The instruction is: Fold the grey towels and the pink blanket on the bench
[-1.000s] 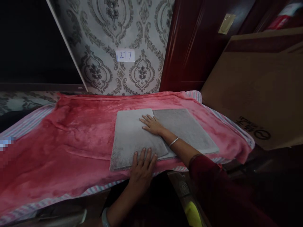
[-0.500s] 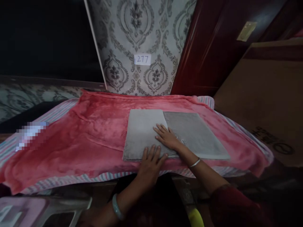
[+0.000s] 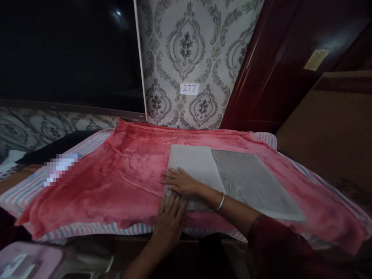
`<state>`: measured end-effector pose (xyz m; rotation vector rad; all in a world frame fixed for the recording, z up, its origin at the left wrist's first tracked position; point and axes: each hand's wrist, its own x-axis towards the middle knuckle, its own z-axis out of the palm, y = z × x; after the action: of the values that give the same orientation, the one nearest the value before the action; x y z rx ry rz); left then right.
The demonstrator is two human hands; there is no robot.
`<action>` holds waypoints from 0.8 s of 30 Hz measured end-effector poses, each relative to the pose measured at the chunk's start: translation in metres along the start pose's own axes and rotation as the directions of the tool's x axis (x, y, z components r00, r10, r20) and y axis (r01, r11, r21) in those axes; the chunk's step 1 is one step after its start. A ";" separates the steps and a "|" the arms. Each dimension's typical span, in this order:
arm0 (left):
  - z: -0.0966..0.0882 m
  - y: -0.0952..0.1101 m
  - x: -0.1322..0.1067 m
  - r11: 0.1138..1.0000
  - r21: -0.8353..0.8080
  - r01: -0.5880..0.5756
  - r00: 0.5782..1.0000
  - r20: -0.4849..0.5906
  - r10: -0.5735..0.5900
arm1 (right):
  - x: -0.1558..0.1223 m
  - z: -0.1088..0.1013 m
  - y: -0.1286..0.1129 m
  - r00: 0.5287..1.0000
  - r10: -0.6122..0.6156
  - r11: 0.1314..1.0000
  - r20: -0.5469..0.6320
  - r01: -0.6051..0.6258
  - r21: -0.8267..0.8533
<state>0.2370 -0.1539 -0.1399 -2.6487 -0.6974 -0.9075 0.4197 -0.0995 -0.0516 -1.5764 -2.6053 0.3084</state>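
Note:
A grey towel (image 3: 247, 182) lies folded on a red plush blanket (image 3: 116, 178), its left part doubled over as a paler flap (image 3: 194, 162). My right hand (image 3: 181, 181) rests flat on the flap's near left corner, fingers stretched out toward the left, a silver bangle on the wrist. My left hand (image 3: 169, 217) lies flat just below it at the towel's front edge, fingers pointing up and touching the towel. Neither hand grips anything.
The blanket covers a striped sheet (image 3: 93, 228) on a table. Behind stand a patterned wall with a "277" label (image 3: 189, 89), a dark red door (image 3: 276, 66) and a brown cardboard box (image 3: 334, 128) at right. A pale plastic stool (image 3: 43, 263) sits at lower left.
My right hand slid leftward across the folded flap to its near left corner. My left hand stayed at the front edge. The camera view shifted left.

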 end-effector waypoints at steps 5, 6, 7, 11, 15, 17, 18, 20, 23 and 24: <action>0.014 0.003 -0.005 0.997 -0.074 0.020 0.994 -0.103 -0.028 | 0.028 -0.004 0.032 0.999 0.036 0.999 -0.002 -0.036 -0.028; 0.014 0.003 -0.005 0.996 -0.086 0.018 0.994 -0.108 -0.028 | 0.034 -0.007 0.040 0.998 0.069 0.997 -0.009 -0.070 -0.036; 0.015 0.002 -0.005 0.995 -0.096 0.018 0.993 -0.114 -0.029 | 0.040 -0.011 0.049 0.994 0.105 0.993 -0.016 -0.106 -0.043; 0.020 0.000 -0.007 0.993 -0.115 0.012 0.989 -0.147 -0.029 | 0.068 -0.024 0.083 0.968 0.248 0.967 -0.026 -0.249 -0.049; 0.034 -0.001 -0.008 0.990 -0.137 0.020 0.973 -0.224 -0.050 | 0.091 -0.028 0.107 0.929 0.368 0.928 -0.052 -0.370 -0.036; 0.042 -0.003 -0.009 0.989 -0.143 0.023 0.965 -0.254 -0.059 | 0.099 -0.030 0.113 0.904 0.419 0.906 -0.080 -0.422 -0.025; 0.046 -0.004 -0.010 0.990 -0.140 0.021 0.963 -0.264 -0.057 | 0.101 -0.031 0.114 0.892 0.443 0.895 -0.093 -0.446 -0.020; 0.052 -0.006 -0.010 0.990 -0.139 0.018 0.961 -0.270 -0.055 | 0.104 -0.035 0.114 0.872 0.476 0.877 -0.111 -0.480 -0.015; 0.056 -0.011 -0.011 0.987 -0.162 0.016 0.964 -0.261 -0.058 | 0.102 -0.042 0.110 0.861 0.495 0.867 -0.116 -0.499 -0.002; 0.056 -0.012 -0.011 0.985 -0.173 0.015 0.964 -0.258 -0.060 | 0.099 -0.044 0.108 0.861 0.496 0.867 -0.114 -0.498 0.003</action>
<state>0.2516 -0.1257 -0.1894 -2.5925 -0.6321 -1.3542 0.4745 0.0421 -0.0353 -2.1926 -2.0868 0.2056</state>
